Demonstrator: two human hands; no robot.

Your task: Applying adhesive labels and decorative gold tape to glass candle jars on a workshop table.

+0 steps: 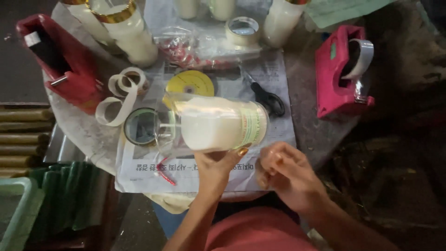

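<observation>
The left hand has its grip clamped on a glass candle jar, which lies sideways above it; the right hand, fingers curled together, is just beside the jar's base.

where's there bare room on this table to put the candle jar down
Bare newspaper lies right of the scissors; bare tabletop left of the pink tape dispenser. The left hand holds the candle jar. Tape rolls crowd the left.

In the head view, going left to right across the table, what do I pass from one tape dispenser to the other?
Red tape dispenser → loose curl of white tape → glass candle jar held in the left hand → black scissors → pink tape dispenser.
</observation>
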